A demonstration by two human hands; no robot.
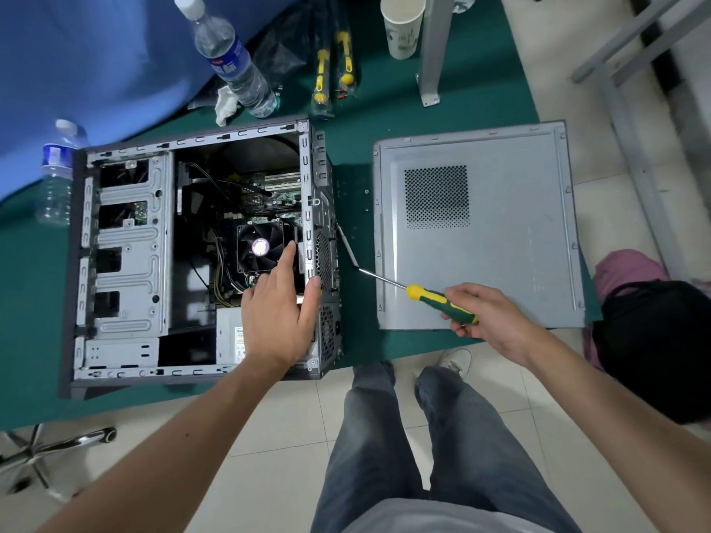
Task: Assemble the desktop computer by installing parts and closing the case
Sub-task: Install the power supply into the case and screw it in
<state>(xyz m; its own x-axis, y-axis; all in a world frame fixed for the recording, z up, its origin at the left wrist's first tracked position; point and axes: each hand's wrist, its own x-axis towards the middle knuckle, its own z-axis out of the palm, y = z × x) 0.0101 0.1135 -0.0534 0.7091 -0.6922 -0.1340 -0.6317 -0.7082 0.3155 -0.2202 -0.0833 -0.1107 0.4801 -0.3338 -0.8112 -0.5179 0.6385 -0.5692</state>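
Case [127, 240] open on its side on green mat [358, 155] | left hand [279, 313] fingers straight, inside by CPU fan [259, 246], thumb on rear edge | right hand [488, 317] grips screwdriver [442, 300], tip between case and side panel [500, 232] lying flat.

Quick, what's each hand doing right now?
Left hand: open, fingers straight, resting on the computer case by the fan.
Right hand: gripping the screwdriver.

The open computer case [200, 255] lies on the table [354, 148], with the side panel [477, 232] to its right. Behind the case stand a water bottle [231, 59] and a paper cup [402, 26].
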